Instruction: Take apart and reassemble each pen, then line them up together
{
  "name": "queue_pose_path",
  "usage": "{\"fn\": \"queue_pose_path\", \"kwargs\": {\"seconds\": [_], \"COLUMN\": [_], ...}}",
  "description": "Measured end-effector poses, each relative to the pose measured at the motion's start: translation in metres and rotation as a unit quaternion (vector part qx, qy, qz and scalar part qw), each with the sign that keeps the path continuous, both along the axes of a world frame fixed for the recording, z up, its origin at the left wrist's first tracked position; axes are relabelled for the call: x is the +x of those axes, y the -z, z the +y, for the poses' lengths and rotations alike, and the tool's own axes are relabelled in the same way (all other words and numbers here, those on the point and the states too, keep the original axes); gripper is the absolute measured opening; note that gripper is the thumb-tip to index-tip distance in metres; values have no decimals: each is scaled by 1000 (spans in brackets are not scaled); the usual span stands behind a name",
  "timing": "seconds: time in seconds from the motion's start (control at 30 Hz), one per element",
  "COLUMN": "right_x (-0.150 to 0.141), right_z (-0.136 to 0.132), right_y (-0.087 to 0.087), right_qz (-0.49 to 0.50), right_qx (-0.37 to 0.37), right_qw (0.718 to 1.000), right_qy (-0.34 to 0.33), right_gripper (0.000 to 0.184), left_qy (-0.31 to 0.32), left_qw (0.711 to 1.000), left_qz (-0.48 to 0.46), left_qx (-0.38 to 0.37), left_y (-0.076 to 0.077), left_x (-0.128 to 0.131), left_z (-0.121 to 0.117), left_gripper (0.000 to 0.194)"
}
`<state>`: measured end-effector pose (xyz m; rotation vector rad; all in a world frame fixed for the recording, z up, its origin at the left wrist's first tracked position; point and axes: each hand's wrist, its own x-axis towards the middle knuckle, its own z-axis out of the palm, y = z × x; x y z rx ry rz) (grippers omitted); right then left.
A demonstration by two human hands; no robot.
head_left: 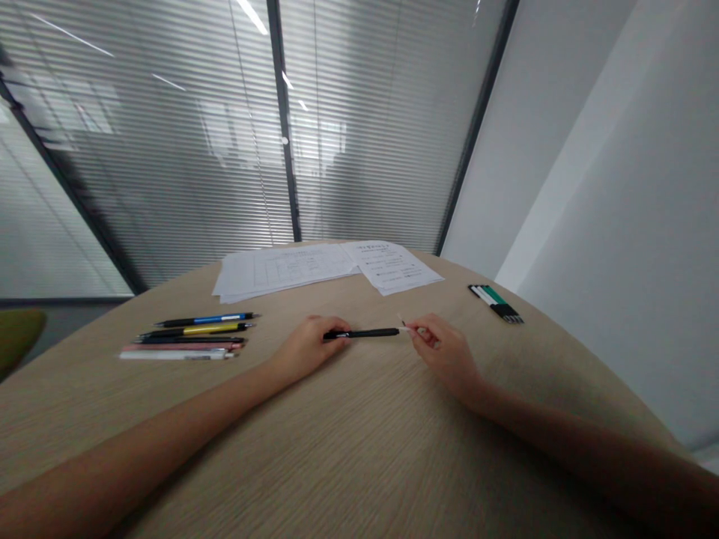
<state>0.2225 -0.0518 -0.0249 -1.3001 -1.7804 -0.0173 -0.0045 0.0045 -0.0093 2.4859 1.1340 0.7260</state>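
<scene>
Lying side by side at the left, a row of pens (pixel 213 329) rests on the table (pixel 314 464). Next along, the left hand (pixel 300 350) has its thumb and fingers closed around the left end of a black pen (pixel 374 333), which stretches level between the two hands. It looks light, stiff and smooth, perhaps a little slippery; the barrel seems the safest place to take hold. At its other end, the right hand (pixel 446 355) pinches a small pale piece (pixel 405 329), which I'd judge delicate and best left to the fingertips; whether it is joined to the pen I can't tell from where I stand. Further right lie flat cases (pixel 496 301) in green, white and black. The table is wood-grained, with a curved far edge. Around it, from the left: a yellow-green shape (pixel 19 340), slatted blinds (pixel 225 187) beyond printed papers (pixel 292 268), then a pale wall (pixel 645 224).
</scene>
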Motion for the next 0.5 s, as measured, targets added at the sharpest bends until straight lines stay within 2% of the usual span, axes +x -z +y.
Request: {"fn": "queue_pose_path", "kwargs": {"seconds": [0.27, 0.5], "right_x": [0, 0], "right_z": [0, 0], "right_y": [-1, 0], "right_qz": [3, -28], "right_qx": [-9, 10], "right_qw": [1000, 999], "right_qy": [-7, -40], "right_gripper": [10, 11], "left_qy": [1, 20], "left_qw": [1000, 997], "left_qz": [15, 22], "left_qx": [18, 77], "left_y": [1, 2], "left_x": [-1, 0], "left_z": [1, -1], "left_gripper": [17, 13]}}
